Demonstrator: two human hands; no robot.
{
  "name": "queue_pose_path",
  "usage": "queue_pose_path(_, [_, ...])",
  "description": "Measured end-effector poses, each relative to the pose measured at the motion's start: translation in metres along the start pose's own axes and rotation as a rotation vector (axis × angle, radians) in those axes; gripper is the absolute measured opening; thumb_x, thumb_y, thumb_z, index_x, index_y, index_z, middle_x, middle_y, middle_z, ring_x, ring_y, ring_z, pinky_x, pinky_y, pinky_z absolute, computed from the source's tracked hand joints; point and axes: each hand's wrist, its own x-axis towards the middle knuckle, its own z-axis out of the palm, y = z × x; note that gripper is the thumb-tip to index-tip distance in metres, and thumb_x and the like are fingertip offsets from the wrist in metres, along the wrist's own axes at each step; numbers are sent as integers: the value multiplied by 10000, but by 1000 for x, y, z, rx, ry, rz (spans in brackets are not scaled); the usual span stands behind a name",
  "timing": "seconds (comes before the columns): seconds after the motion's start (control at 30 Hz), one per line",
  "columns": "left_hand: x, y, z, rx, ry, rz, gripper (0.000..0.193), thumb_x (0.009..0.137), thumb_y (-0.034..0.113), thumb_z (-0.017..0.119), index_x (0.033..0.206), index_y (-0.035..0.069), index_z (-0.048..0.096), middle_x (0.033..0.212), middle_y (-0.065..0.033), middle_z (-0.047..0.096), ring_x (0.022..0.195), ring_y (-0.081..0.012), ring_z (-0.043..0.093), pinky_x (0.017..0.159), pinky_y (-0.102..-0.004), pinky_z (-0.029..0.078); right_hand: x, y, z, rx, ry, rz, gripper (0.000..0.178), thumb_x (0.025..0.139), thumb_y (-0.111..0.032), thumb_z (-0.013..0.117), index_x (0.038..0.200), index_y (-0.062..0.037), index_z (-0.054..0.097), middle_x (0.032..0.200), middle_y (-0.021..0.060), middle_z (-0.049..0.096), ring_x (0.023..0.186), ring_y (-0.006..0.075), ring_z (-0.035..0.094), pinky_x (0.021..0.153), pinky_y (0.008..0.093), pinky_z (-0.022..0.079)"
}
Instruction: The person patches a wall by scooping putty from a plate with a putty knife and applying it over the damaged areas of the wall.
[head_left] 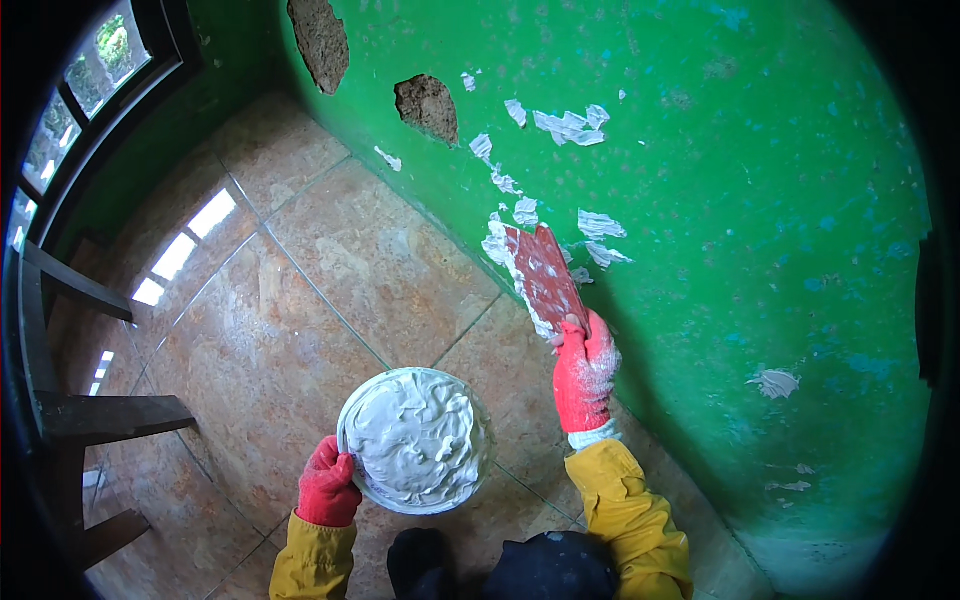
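Note:
My left hand (pixel 329 484), in a red glove, is closed on the left rim of a round tub of white filler paste (pixel 415 440), held above the floor. The paste's surface is thick and swirled. In my right hand (pixel 585 375), also red-gloved and dusted white, is a flat reddish putty knife (pixel 548 280) with paste along its left edge. Its far end is at the green wall (pixel 740 250), among white paste patches (pixel 602 226). More patches (pixel 572 127) lie higher up the wall.
Two rough holes, one larger (pixel 320 45) and one smaller (pixel 427 107), break the wall's plaster. Dark wooden furniture (pixel 115 418) stands at the left below a window (pixel 100 60). Tiled floor (pixel 330 260) runs along the wall, and my dark shoe (pixel 420 562) shows at the bottom.

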Motion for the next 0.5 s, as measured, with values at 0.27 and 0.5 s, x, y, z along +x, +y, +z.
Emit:
queue_pose_path(0.27, [-1, 1, -11, -19, -4, -3, 284, 800, 161, 631, 1018, 14, 525, 975, -77, 609, 895, -197, 573, 822, -335, 434, 18, -11, 15, -44, 29, -41, 208, 851, -132, 523, 997, 10, 565, 678, 62, 571, 551, 116, 521, 507, 265, 416])
queue_pose_path(0.5, [-1, 5, -10, -5, 1, 1, 298, 797, 170, 636, 1022, 8, 526, 979, -81, 610, 897, -201, 571, 827, -334, 429, 5, -22, 0, -92, 131, -57, 208, 844, -106, 515, 995, 32, 556, 705, 89, 582, 542, 135, 548, 500, 281, 427])
